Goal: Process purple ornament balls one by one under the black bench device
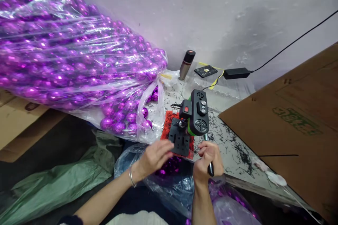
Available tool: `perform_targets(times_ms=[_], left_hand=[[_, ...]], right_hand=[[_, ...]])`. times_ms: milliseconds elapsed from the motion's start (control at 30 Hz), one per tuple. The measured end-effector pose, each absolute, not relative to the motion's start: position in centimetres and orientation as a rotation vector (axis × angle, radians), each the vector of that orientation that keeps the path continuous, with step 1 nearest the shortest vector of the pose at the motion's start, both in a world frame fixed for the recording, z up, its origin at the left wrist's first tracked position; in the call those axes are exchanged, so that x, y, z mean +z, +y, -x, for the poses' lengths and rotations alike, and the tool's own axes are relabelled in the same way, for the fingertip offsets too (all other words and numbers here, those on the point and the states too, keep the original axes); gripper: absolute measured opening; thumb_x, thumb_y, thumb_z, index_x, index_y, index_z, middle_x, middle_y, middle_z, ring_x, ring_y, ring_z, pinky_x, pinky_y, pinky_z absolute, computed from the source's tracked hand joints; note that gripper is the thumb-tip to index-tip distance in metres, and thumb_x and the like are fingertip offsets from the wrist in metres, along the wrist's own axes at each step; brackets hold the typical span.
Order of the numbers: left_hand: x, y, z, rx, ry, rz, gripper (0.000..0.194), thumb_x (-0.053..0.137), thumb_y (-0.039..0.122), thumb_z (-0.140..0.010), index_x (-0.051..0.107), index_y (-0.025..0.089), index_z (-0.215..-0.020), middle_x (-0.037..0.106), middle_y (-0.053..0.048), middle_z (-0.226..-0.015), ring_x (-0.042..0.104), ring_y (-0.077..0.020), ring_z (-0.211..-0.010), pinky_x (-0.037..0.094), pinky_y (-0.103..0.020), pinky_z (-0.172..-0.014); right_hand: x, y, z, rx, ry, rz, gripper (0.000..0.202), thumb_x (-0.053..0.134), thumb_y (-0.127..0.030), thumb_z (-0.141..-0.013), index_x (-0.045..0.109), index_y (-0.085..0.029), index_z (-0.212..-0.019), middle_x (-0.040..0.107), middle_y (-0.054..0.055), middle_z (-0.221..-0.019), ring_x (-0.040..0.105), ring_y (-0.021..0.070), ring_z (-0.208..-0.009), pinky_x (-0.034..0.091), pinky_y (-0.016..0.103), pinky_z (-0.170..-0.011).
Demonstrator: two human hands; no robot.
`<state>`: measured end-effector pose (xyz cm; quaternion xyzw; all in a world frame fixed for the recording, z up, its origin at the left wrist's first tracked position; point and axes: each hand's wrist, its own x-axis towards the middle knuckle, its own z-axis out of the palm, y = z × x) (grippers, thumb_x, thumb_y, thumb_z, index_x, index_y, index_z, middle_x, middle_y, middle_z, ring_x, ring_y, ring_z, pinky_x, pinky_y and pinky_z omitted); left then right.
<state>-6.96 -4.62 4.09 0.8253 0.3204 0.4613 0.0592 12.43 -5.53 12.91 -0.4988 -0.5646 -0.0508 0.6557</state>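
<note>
A small black machine [200, 112] with green edges and round grilles stands on the table. Below it sits its slotted black base plate [179, 139], on a red mat [167, 126]. My right hand [207, 160] is wrapped around the lever handle [210, 169] at the machine's right front. At the left edge of the base plate is my left hand [155, 156], fingers stretched toward it, with nothing visible in them. Shiny purple baubles [169, 168] lie in a clear plastic bag [149, 182] below my hands.
A big clear bag of purple baubles [79, 52] fills the left, its opening beside the machine. Behind stand a dark bottle [187, 65], a black card-like item [206, 71] and a power adapter [237, 73]. A cardboard box [290, 123] bounds the right. Black scraps litter the table [224, 147].
</note>
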Motion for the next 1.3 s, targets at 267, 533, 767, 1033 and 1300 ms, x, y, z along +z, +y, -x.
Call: perform_targets(times_ms=[267,533,767,1033,1300], left_hand=[[11.2,7.6,11.1,0.324,2.243,-1.972,0.028,0.056,0.027,-0.108,0.069,0.009,-0.126,0.075,-0.028,-0.126,0.076,-0.0418,-0.116,0.063,-0.051,-0.094],[11.4,8.2,11.8,0.468,1.973,-1.829,0.043,0.066,0.041,-0.104,0.065,0.013,-0.137,0.077,-0.024,-0.132,0.077,-0.0398,-0.122,0.060,-0.054,-0.106],[10.9,4.7,10.1,1.042,1.140,-1.219,0.070,0.080,0.056,-0.092,0.062,0.021,-0.150,0.080,-0.014,-0.128,0.081,-0.0273,-0.107,0.069,-0.042,-0.093],[5.3,0.2,3.7,1.039,1.101,-1.242,0.063,0.074,0.057,-0.097,0.064,0.022,-0.148,0.081,-0.013,-0.131,0.080,-0.0288,-0.119,0.066,-0.044,-0.104],[2.7,-0.2,1.6,1.089,1.297,-1.767,0.057,0.082,0.044,-0.095,0.064,0.023,-0.144,0.076,-0.014,-0.141,0.074,-0.0331,-0.132,0.059,-0.050,-0.114]], right_hand=[[12.7,-5.5,-12.5,-0.115,-1.280,1.118,0.045,0.048,-0.027,-0.112,0.055,-0.022,-0.067,0.060,-0.003,-0.065,0.064,0.0137,-0.064,0.045,0.029,-0.062],[12.8,-5.5,-12.4,-0.124,-1.299,1.096,0.042,0.048,-0.022,-0.110,0.055,-0.023,-0.069,0.059,-0.003,-0.066,0.064,0.0137,-0.065,0.044,0.030,-0.061],[15.2,-5.2,-12.3,-0.082,-1.262,1.123,0.044,0.051,-0.022,-0.110,0.051,-0.024,-0.066,0.054,-0.004,-0.060,0.062,0.0136,-0.061,0.043,0.030,-0.060],[17.3,-5.0,-12.1,-0.004,-1.261,1.142,0.044,0.051,-0.021,-0.110,0.050,-0.024,-0.067,0.053,-0.005,-0.062,0.059,0.0110,-0.060,0.044,0.028,-0.061],[16.5,-5.4,-12.4,-0.022,-1.309,1.163,0.041,0.049,-0.022,-0.110,0.053,-0.024,-0.069,0.054,-0.004,-0.063,0.060,0.0127,-0.063,0.048,0.030,-0.063]])
